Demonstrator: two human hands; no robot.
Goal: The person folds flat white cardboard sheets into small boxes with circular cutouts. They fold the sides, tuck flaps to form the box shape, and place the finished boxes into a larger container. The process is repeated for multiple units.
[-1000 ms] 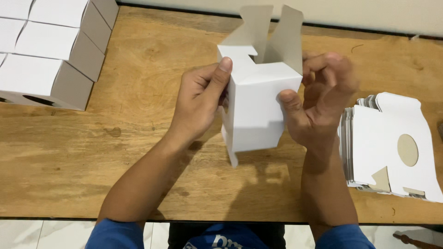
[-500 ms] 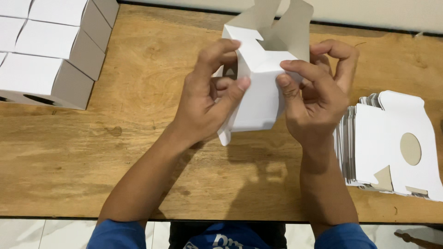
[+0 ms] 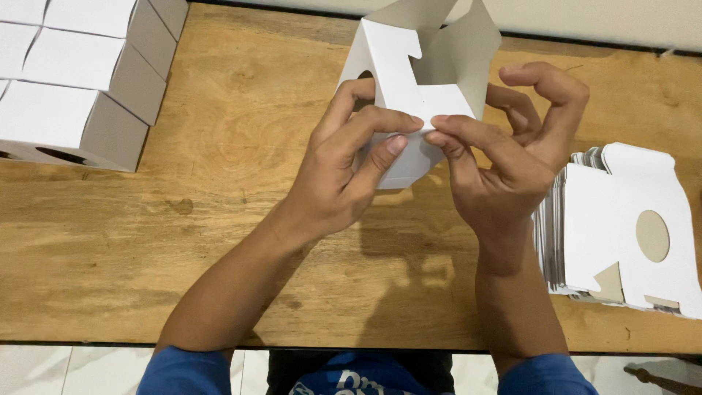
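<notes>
Two hands hold one white box (image 3: 409, 95) above the wooden table (image 3: 241, 219). Its open flaps point away from the person. Left hand (image 3: 340, 175) and right hand (image 3: 504, 157) pinch its near end, fingertips almost touching, both equally close.

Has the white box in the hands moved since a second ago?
Yes. The white box has gone up the picture, toward the far edge of the wooden table, its open flaps now reaching past that edge; both hands went with it.
</notes>
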